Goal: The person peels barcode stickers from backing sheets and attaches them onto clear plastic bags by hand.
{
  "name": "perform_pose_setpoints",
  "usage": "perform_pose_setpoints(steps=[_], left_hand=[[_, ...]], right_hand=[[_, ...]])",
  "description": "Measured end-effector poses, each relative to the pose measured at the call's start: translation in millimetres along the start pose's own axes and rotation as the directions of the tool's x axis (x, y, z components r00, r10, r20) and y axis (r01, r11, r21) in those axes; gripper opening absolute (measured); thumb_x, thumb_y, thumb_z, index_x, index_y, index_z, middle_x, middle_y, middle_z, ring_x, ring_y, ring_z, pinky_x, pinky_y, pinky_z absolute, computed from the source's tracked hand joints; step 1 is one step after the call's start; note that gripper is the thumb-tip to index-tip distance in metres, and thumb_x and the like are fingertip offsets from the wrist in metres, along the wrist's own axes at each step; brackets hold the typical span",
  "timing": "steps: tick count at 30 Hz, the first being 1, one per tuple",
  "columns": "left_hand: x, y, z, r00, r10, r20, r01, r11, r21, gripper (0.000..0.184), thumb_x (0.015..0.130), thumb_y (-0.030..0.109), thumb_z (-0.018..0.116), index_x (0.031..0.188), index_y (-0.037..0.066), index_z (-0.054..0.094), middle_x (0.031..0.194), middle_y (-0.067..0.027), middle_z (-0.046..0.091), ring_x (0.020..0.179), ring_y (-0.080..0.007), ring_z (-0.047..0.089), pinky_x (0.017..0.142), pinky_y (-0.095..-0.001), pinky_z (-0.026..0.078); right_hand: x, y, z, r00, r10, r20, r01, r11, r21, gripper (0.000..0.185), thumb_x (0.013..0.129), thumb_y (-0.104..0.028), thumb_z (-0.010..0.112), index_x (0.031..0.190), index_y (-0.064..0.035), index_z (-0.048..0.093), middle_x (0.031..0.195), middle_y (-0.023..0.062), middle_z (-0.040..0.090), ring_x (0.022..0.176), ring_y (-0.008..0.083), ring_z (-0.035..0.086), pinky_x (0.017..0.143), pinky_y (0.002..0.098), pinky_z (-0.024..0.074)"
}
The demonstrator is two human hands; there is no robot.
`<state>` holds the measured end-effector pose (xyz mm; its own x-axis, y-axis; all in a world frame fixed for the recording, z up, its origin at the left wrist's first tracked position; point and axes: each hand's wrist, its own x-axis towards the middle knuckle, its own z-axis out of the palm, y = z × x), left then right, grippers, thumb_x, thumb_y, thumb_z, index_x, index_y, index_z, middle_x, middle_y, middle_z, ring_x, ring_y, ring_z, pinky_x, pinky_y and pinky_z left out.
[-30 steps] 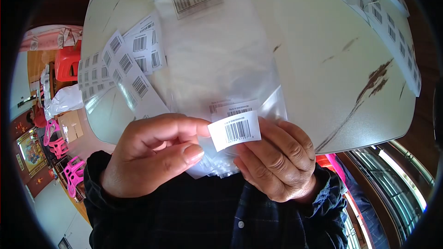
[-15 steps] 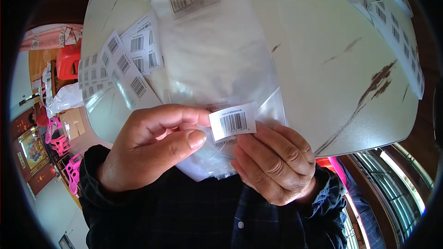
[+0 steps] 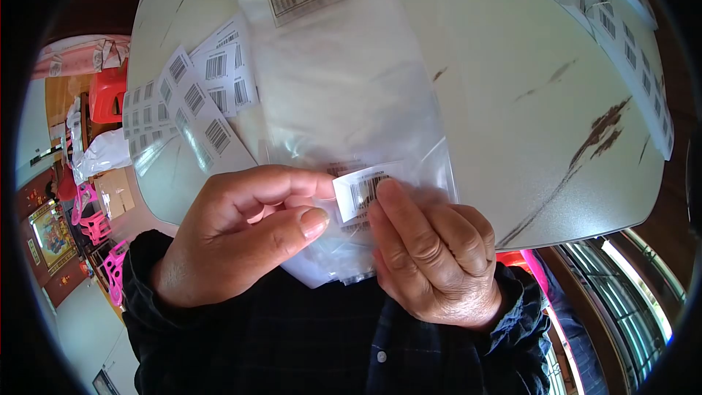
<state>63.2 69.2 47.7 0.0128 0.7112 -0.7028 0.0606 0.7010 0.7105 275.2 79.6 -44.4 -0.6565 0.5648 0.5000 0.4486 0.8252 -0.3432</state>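
Note:
A white barcode sticker (image 3: 358,194) is over the lower end of a clear plastic bag (image 3: 344,95), tilted and bent. My left hand (image 3: 248,227) comes in from the left, its index fingertip at the sticker's left edge. The left thumb stays apart from that index finger, below it. My right hand (image 3: 435,256) has its index fingertip pressed on the sticker's printed face, the other fingers curled; its thumb is hidden. Behind the sticker, part of another printed barcode (image 3: 358,227) shows on the bag.
Sheets of barcode stickers (image 3: 194,99) lie fanned out left of the bag. More sticker sheets (image 3: 629,44) are stacked along the right edge of the marbled table (image 3: 526,139). Pink stools (image 3: 95,227), a red stool (image 3: 110,95) and a cardboard box (image 3: 115,192) stand beyond the left side.
My right index finger has moved up onto the front of the sticker and now covers its right part. The sticker has bent and tilted. My left hand has hardly moved.

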Motion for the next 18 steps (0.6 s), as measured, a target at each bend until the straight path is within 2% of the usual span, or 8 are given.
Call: perform_pose_setpoints(steps=[4,6,8,9,13,18], left_hand=[[-2.5,6.1,3.0,0.997,-0.065,-0.027,0.066,0.998,0.019,0.031,0.082,0.005,0.062,0.111,-0.006,0.065,0.075,-0.0049,0.059,0.061,-0.0087,0.045,0.056,-0.0204,0.035],[-2.7,-3.1,3.2,0.981,0.194,-0.005,-0.181,0.923,0.339,0.033,0.081,0.004,0.065,0.113,-0.006,0.064,0.073,-0.0049,0.059,0.059,-0.0096,0.046,0.054,-0.0206,0.036],[-3.9,-11.0,3.7,0.902,0.420,0.101,-0.390,0.691,0.609,0.036,0.081,0.002,0.067,0.115,-0.006,0.063,0.072,-0.0049,0.058,0.057,-0.0106,0.047,0.052,-0.0208,0.036],[-5.3,-12.8,5.6,0.902,0.420,0.102,-0.390,0.691,0.608,0.036,0.081,0.002,0.067,0.115,-0.006,0.063,0.072,-0.0049,0.058,0.057,-0.0106,0.047,0.052,-0.0208,0.036],[-11.6,-19.7,19.2,0.849,0.524,0.073,-0.400,0.545,0.736,0.051,0.074,0.002,0.070,0.124,-0.004,0.060,0.069,-0.0047,0.057,0.051,-0.0129,0.045,0.046,-0.0231,0.035],[-12.1,-32.8,22.7,0.800,0.597,0.063,-0.402,0.454,0.795,0.058,0.074,0.001,0.071,0.130,-0.003,0.056,0.068,-0.0028,0.056,0.048,-0.0134,0.043,0.043,-0.0251,0.035]], right_hand=[[0.8,-0.2,2.4,1.000,-0.019,0.005,0.019,0.998,-0.054,0.024,0.080,-0.006,0.065,0.102,-0.0040,0.073,0.122,0.0117,0.066,0.094,0.0171,0.052,0.068,0.0264,0.0475],[0.4,0.0,2.7,1.000,-0.010,0.000,0.010,0.999,-0.035,0.026,0.078,-0.005,0.065,0.103,-0.0037,0.073,0.122,0.0118,0.065,0.092,0.0171,0.052,0.067,0.0264,0.0471],[0.3,-0.5,2.4,1.000,0.002,-0.005,-0.002,1.000,-0.019,0.027,0.077,-0.005,0.066,0.103,-0.0033,0.073,0.122,0.0119,0.065,0.091,0.0171,0.052,0.066,0.0263,0.0466],[0.4,-1.3,1.4,1.000,0.002,-0.004,-0.002,1.000,-0.019,0.027,0.077,-0.005,0.066,0.103,-0.0033,0.073,0.122,0.0119,0.065,0.091,0.0171,0.052,0.066,0.0263,0.0466],[2.1,-6.7,-3.8,0.993,0.095,0.065,-0.094,0.995,-0.012,0.027,0.082,-0.010,0.069,0.109,-0.0065,0.069,0.126,0.0058,0.063,0.096,0.0128,0.053,0.082,0.0229,0.0419],[1.3,-6.3,-3.1,0.994,0.087,0.059,-0.087,0.996,-0.014,0.027,0.081,-0.009,0.069,0.108,-0.0064,0.069,0.126,0.0061,0.063,0.094,0.0129,0.053,0.081,0.0231,0.0424]])
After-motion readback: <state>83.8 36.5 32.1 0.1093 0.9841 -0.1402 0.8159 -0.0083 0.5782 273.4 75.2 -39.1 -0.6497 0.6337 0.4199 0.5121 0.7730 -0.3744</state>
